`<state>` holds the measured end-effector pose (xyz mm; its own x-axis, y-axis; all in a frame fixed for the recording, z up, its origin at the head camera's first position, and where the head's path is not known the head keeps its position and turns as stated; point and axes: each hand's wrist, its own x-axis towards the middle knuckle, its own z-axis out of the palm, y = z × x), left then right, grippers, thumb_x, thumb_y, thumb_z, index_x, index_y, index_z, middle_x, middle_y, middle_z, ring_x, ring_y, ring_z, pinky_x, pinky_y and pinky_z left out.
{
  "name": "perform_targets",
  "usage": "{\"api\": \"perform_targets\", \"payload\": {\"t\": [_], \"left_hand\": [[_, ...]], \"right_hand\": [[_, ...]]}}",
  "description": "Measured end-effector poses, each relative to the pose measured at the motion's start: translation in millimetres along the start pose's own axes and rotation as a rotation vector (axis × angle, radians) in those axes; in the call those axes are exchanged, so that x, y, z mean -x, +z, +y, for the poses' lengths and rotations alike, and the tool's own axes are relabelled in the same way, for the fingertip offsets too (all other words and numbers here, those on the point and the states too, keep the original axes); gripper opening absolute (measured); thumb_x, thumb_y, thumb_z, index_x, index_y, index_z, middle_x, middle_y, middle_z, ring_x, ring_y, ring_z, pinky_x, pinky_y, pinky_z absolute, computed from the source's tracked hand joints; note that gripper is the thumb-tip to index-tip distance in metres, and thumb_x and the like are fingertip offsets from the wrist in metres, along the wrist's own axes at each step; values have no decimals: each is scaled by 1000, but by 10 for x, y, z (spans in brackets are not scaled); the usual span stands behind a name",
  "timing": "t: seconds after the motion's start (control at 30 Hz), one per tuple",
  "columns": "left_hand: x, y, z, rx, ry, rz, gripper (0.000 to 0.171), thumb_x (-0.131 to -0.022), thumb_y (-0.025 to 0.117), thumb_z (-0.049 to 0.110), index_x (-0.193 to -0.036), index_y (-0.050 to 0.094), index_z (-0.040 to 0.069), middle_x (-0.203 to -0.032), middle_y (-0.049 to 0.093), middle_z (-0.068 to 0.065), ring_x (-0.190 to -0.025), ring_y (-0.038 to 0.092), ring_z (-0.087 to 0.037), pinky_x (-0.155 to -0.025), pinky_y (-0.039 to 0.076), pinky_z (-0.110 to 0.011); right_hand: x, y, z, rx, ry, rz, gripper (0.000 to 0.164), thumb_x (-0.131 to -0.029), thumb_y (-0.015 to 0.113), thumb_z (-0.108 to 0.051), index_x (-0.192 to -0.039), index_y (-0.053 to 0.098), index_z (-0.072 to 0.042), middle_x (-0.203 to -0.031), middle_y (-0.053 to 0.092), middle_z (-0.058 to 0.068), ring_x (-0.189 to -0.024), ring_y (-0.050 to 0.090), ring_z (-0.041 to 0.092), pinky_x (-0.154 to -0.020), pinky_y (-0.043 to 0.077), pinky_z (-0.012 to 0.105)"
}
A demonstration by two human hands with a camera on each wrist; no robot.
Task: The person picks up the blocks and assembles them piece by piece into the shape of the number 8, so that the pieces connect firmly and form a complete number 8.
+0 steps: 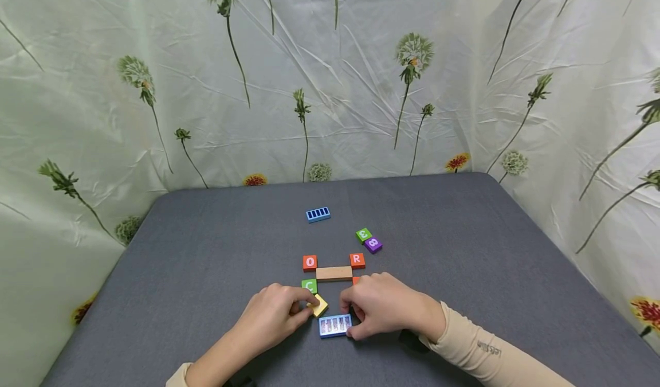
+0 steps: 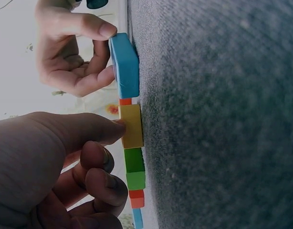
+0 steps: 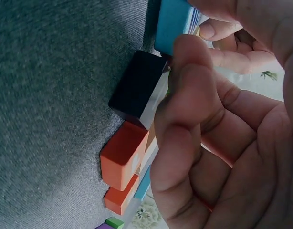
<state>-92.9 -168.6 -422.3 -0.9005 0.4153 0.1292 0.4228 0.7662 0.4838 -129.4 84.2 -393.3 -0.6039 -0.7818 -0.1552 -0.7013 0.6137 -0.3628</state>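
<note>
My left hand (image 1: 275, 313) pinches a small yellow block (image 1: 321, 306), turned at an angle, between thumb and index finger; the thumb tip lies against its top in the left wrist view. Just in front of it lies a blue rectangular block (image 1: 334, 325) with a row of pale bars. Thumb and index finger of my right hand (image 1: 385, 308) grip its right end. Beside that end, a black block (image 3: 138, 88) shows in the right wrist view, hidden under the right hand in the head view. A green letter C block (image 1: 309, 285) sits behind the yellow one.
Behind the hands lies a plain wooden bar (image 1: 334, 273) between red O (image 1: 310, 262) and R (image 1: 357, 260) blocks; another red block (image 3: 122, 155) is mostly hidden. Green (image 1: 363, 235) and purple (image 1: 373, 244) blocks touch at back right. A second blue barred block (image 1: 318, 214) lies farther back.
</note>
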Motion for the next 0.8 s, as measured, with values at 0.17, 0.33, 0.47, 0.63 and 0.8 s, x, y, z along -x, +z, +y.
{"api": "perform_targets", "payload": {"t": [0.17,0.33,0.47,0.63,0.8], "left_hand": [[-9,-2,-2,8,-9,-15,14,-90,83,11,-96,83,24,-59,46,18,-53,37,4,-48,27,-22],[-19,-5,-14,18,-20,-39,12,-92,83,12,-97,83,23,-59,45,17,-54,37,4,-49,27,-22],[-17,-3,-17,21,-17,-40,12,-92,82,12,-97,83,23,-60,46,17,-54,37,4,-49,28,-22],[-13,-4,-11,22,-13,-36,12,-92,82,12,-97,83,23,-60,46,17,-54,37,4,-49,28,-22],[-15,-6,-8,14,-17,-37,11,-92,83,12,-97,83,23,-60,46,17,-54,37,3,-49,28,-22]], "right_hand": [[-5,24,12,2,1,-1,23,-85,89,-37,-94,72,-24,-64,50,-19,-55,44,-6,-51,36,19],[-12,39,18,-12,-19,20,25,-87,88,-41,-98,73,-24,-63,48,-20,-54,42,-6,-50,34,19],[-22,47,15,-26,-33,28,23,-88,88,-39,-94,71,-24,-64,47,-19,-55,41,-7,-50,34,18],[-34,48,21,-34,-24,25,23,-89,87,-37,-91,69,-23,-64,47,-18,-55,40,-6,-50,34,18],[-45,50,33,-35,-5,21,23,-89,88,-36,-92,69,-23,-64,48,-18,-54,40,-5,-50,33,18]]}}
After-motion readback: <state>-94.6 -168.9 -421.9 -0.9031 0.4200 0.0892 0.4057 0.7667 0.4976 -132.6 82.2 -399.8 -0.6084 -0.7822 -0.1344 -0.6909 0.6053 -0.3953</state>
